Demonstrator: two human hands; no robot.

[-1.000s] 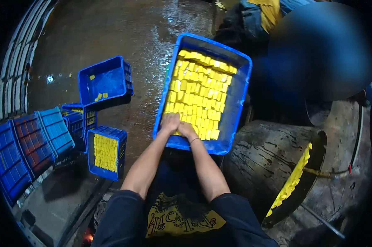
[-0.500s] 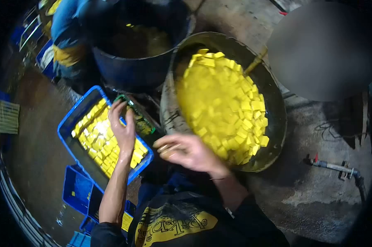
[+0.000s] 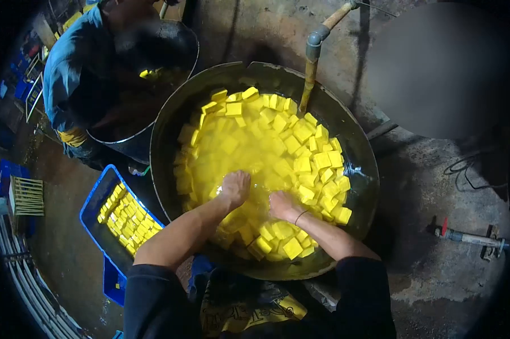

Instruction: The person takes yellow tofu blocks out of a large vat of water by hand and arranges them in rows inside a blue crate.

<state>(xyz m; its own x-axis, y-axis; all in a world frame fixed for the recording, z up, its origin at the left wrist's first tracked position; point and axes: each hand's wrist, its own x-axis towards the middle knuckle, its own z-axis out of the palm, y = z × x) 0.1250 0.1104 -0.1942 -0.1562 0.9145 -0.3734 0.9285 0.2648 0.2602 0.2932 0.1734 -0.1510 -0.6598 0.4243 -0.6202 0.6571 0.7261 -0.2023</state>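
Observation:
A large round vat [image 3: 163, 130] in front of me holds cloudy yellow liquid and many square yellow blocks [image 3: 293, 248] that look like tofu. My left hand [image 3: 236, 186] is dipped into the liquid near the vat's middle, its fingers hidden below the surface. Just to its right, my right hand [image 3: 283, 204] is also partly under, beside a bank of blocks; its fingertips do not show. What either hand holds, if anything, is hidden by the liquid.
A blue crate [image 3: 94, 226] with rows of yellow blocks stands at left. Behind it, a person in a blue shirt [image 3: 68, 79] bends over another dark vat [image 3: 190, 62]. A pipe [image 3: 311, 62] reaches into my vat. A red-handled tap [image 3: 444, 227] is at right.
Both hands have moved from above the blue crate and the vat's near-left side into the vat's liquid. The view has shifted, bringing the vat to the middle.

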